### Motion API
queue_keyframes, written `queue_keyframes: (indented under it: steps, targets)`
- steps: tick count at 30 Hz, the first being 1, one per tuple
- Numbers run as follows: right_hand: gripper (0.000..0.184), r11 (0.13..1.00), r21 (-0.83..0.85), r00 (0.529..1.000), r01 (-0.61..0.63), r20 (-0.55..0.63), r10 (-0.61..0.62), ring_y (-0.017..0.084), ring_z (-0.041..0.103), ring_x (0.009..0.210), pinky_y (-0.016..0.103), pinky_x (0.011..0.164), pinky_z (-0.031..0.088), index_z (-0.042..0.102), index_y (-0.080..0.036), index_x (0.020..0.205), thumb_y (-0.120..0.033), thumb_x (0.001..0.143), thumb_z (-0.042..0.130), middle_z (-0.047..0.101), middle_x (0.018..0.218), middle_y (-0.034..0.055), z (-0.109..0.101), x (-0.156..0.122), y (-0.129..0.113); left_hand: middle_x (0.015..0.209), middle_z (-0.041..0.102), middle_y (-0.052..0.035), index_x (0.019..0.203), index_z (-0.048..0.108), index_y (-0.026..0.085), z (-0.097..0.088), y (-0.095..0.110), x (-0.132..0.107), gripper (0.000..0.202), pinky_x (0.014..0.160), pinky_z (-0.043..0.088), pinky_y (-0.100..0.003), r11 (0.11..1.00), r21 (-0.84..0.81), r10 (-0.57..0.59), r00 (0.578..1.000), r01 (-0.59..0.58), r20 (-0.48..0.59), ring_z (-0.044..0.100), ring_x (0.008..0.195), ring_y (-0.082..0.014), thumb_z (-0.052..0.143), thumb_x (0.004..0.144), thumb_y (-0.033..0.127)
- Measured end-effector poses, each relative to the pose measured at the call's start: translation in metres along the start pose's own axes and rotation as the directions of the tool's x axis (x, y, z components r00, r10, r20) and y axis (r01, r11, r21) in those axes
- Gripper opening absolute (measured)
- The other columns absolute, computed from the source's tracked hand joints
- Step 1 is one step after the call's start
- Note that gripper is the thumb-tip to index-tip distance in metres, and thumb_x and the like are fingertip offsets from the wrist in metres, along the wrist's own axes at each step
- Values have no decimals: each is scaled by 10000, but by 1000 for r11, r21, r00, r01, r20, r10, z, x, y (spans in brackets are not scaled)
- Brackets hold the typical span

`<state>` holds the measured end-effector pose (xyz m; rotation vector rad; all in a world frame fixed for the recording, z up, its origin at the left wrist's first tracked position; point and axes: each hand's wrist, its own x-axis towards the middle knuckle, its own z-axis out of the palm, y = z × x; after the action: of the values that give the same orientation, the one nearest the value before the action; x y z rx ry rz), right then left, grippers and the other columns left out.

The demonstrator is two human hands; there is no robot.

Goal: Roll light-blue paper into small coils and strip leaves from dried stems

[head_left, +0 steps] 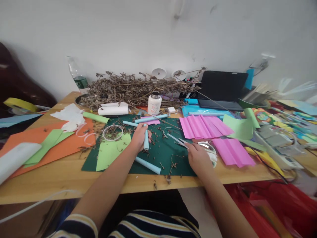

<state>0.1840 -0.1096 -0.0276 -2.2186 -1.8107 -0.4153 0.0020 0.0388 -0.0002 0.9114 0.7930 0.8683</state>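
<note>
My left hand is closed around a light-blue paper tube above the dark green cutting mat. My right hand grips what looks like a pair of scissors, its two blades apart and pointing left; the handles are hidden in the fingers. Another blue tube lies below my left hand, and two more rest behind it. Under my left forearm is a light-green paper sheet, with a clear ring at its top. A tape roll sits beside my right hand.
Dried plant stems pile up along the wall, shedding bits onto the mat. An uncapped white bottle stands behind the tubes. Pink crepe paper and a laptop are at right; orange paper and a white roll at left.
</note>
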Motion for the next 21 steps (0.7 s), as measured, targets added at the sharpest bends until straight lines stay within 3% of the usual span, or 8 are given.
queue_keyframes:
  steps: [3, 10, 14, 17, 21]
  targets:
    - [294, 1000, -14, 997, 21, -76, -22, 204, 506, 794, 329, 699, 373, 557, -167, 990, -142, 765, 369, 585, 908, 92, 3, -8, -5, 393, 437, 80, 790, 377, 200, -4, 0, 1, 64, 297, 326, -161, 999, -44, -16, 999, 14, -52, 340, 244, -59, 383, 754, 253]
    - [283, 1000, -22, 998, 23, -50, -24, 186, 511, 784, 310, 683, 359, 578, -190, 956, -137, 762, 379, 605, 893, 73, 4, -7, -9, 493, 510, 36, 738, 444, 148, -5, 3, 4, 83, 336, 339, -149, 977, -189, -124, 983, 97, -135, 372, 282, -23, 397, 742, 217]
    - [284, 999, -30, 995, -12, -104, 9, 219, 489, 876, 360, 751, 326, 546, -209, 1022, -200, 778, 400, 580, 985, 76, 0, -10, -12, 567, 571, 5, 811, 478, 145, -2, 1, 3, 109, 370, 374, -162, 961, -241, -169, 977, 133, -133, 385, 297, -18, 413, 748, 206]
    - [306, 993, 38, 980, 113, -167, -105, 232, 445, 980, 383, 827, 291, 522, -210, 1053, -302, 775, 432, 544, 1063, 79, -6, -8, -29, 622, 597, -32, 821, 485, 125, 4, -3, -2, 129, 451, 442, -214, 949, -268, -200, 975, 168, -97, 456, 354, -43, 398, 770, 206]
    - [419, 939, 166, 940, 302, -216, -264, 232, 380, 1075, 376, 871, 275, 470, -197, 1115, -387, 742, 470, 467, 1171, 98, -22, 16, -70, 611, 585, -46, 766, 483, 108, 13, -8, -12, 189, 490, 451, -250, 937, -299, -201, 979, 179, -44, 524, 438, -92, 363, 803, 248]
